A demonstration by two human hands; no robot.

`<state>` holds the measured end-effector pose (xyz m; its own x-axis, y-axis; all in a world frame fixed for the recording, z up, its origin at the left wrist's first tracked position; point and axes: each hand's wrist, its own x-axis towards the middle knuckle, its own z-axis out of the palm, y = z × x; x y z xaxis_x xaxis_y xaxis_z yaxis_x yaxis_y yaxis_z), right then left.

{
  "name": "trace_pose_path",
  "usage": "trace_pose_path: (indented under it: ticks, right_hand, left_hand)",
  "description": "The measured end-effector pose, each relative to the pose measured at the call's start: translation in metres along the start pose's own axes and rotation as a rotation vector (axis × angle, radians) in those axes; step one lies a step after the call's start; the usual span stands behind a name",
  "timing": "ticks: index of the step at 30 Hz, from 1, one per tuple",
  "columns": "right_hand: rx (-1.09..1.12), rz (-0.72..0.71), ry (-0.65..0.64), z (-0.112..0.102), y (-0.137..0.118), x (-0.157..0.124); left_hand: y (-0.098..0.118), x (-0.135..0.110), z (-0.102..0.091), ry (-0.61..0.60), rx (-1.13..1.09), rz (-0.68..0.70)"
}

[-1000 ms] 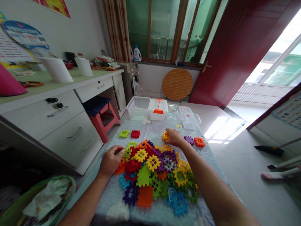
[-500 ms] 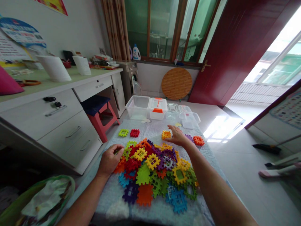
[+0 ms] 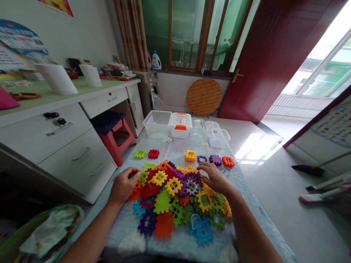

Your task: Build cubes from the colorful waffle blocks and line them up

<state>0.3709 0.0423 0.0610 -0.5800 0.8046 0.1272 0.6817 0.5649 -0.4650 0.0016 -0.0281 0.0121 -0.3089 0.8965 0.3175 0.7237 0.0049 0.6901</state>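
"Are the fingers of the left hand [image 3: 122, 187] gripping?"

"Curled, thumb near forefinger, at the left edge of the pile of plastic pieces [image 3: 162, 201]. Whether they grip anything, I can't tell."

"The right hand [image 3: 214, 178]?"

"Half open, loosely bent over the pile's right side. It hides pieces there, so contact is unclear."

"What's changed?"

"Half a second ago it was beyond the pile, by the yellow block [image 3: 190, 156]. It has drawn back, and the dark purple frame [image 3: 202, 159] beside that block now shows fully."

"Farther off?"

"Clear boxes [image 3: 181, 121] at the cloth's [image 3: 179, 145] far end; the right-hand ones overlap, their outlines hard to separate."
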Motion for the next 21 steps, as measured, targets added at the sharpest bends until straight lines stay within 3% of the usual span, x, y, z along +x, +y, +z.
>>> trace_pose_path:
  ticks: [8,18,21]
  right_hand:
    - [0.045,0.055,0.011,0.004,0.012,-0.004]
    - [0.114,0.179,-0.033,-0.008,0.018,-0.009]
    - [0.113,0.188,0.011,-0.008,0.020,-0.009]
  left_hand:
    - [-0.004,0.001,0.002,-0.004,0.013,-0.009]
    - [-0.003,0.001,0.002,0.004,0.018,-0.009]
    - [-0.002,0.001,0.002,0.004,0.013,-0.012]
